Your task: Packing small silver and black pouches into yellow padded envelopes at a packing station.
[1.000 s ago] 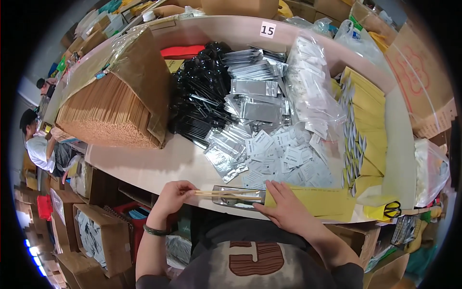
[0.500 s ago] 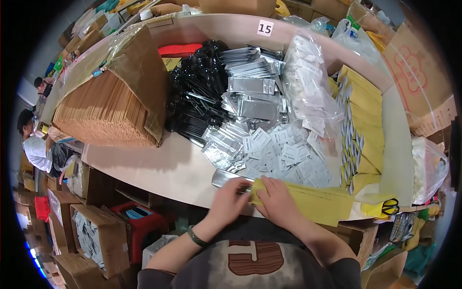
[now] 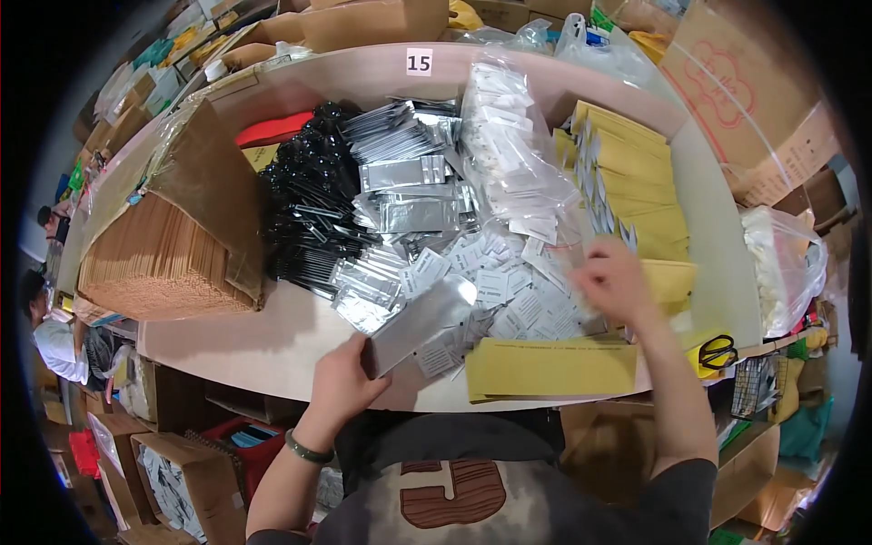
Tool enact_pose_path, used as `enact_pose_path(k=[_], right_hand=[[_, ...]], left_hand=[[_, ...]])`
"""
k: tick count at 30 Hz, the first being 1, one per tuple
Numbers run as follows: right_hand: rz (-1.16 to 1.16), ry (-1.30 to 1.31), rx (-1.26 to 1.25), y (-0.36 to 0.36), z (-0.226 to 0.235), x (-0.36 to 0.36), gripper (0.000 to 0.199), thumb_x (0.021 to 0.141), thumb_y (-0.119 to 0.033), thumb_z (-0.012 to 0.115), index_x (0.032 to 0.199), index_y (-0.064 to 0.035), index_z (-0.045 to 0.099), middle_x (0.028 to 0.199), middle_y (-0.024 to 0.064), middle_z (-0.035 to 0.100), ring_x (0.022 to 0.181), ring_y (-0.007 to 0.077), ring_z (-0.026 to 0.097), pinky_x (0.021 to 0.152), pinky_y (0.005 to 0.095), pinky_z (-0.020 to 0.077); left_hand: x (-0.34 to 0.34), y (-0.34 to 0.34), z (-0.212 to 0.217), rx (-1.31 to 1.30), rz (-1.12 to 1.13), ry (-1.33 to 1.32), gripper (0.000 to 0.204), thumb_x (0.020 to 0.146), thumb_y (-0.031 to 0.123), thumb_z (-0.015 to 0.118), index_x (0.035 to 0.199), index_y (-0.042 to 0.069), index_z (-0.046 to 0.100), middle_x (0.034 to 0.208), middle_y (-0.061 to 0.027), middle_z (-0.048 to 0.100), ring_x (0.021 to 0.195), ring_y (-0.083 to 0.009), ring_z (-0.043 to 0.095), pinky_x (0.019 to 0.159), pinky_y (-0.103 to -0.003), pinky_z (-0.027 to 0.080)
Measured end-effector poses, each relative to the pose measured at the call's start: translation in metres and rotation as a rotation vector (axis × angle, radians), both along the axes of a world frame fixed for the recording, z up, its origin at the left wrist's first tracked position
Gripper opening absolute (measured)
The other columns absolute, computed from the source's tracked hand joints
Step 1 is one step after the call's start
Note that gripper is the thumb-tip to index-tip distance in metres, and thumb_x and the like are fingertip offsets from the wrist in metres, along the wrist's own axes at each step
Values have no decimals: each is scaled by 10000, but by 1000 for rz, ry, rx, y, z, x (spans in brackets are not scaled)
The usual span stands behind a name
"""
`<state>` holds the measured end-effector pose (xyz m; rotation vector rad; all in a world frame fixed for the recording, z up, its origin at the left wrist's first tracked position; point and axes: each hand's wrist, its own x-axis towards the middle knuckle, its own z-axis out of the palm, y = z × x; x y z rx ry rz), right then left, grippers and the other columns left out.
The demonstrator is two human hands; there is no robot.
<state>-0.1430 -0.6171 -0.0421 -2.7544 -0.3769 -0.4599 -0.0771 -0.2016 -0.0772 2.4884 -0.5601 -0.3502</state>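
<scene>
My left hand (image 3: 345,386) holds a long silver foil packet (image 3: 420,325) by its lower end, fingers closed on it. The packet tilts up to the right, over the near edge of a pile of small white printed sachets (image 3: 536,304). My right hand (image 3: 613,282) is raised at the right side of that pile, near the yellow envelopes (image 3: 636,182). Its fingers look curled but are smeared by motion, so what they hold, if anything, is unclear. A flat stack of yellow envelopes (image 3: 549,368) lies at the table's front edge, touched by neither hand.
On the table (image 3: 218,350) stand a carton of tightly packed brown sticks (image 3: 173,254), a black heap of wrapped items (image 3: 313,191), silver foil packets (image 3: 404,173) and a clear bag of white packets (image 3: 509,136). Black-handled scissors (image 3: 718,351) lie at the right front edge.
My left hand has lifted the silver packet off the tabletop. My right hand has let go of the yellow envelopes and moved up and right. The whole view has shifted.
</scene>
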Motion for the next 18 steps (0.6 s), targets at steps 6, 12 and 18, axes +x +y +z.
enact_pose_path(k=[6,12,18], right_hand=[[239,568,347,69,-32,-56,367,800,-204,760,1101,-45,622,1290,221,555,1114,400,577,1037,475,422],[248,112,-173,133,-40,-44,418,886,-397,687,1043,-13,635,1099,241,612,1059,364,608,884,440,513],[-279,599,6,164,-38,-42,353,945,-366,594,819,-38,622,716,184,666,684,354,675,593,481,524]], left_hand=[[-38,-36,-17,-484,-437,546,590,741,122,779,1264,5,533,1258,-218,604,1194,-310,590,988,-384,465],[-23,-46,-7,-161,-621,884,559,757,68,713,1289,9,548,1138,-160,626,1087,-183,582,941,-330,469],[-17,-42,-50,-168,-94,269,436,719,158,732,1099,19,569,991,-179,610,931,-364,621,798,-399,507]])
